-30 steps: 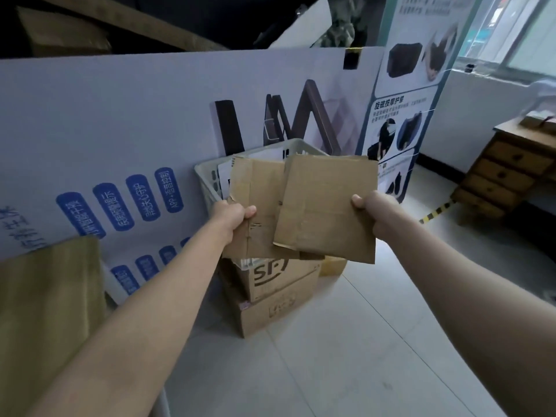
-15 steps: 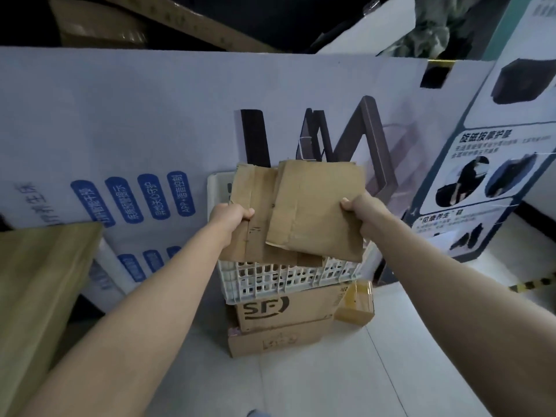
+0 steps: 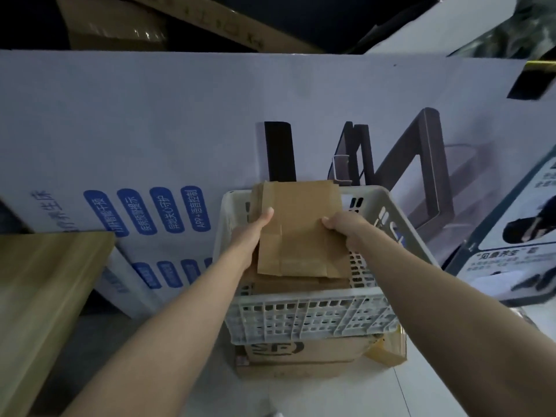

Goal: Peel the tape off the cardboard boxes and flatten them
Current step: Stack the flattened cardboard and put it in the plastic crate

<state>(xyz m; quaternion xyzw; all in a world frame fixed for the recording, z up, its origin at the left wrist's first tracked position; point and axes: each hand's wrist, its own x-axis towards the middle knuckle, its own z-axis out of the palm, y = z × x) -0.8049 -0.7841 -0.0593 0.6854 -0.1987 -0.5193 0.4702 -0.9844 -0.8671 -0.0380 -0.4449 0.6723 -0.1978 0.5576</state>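
Head view. Step in hand, by judgement: stowing already flattened cardboard (image 3: 296,233), not peeling; no tape visible on the sheets held. Flattened cardboard held over the white plastic crate (image 3: 304,317), its lower edge down inside the crate and over more brown sheets lying there, its far end up past the crate's rear rim. Left hand (image 3: 255,233) closed on the sheets' left edge, thumb on top, fingers hidden beneath. Right hand (image 3: 343,228) closed on the right edge, same pinch, fingers likewise hidden. Crate stacked on an SF-marked box (image 3: 304,352), itself on another carton; small brown box (image 3: 388,350) just right of the crate's base. Large printed white panel (image 3: 150,130) directly behind the crate.

Next move, by judgement: lower the sheets flat onto the pile in the crate, release both pinches, then fetch a still-taped box.
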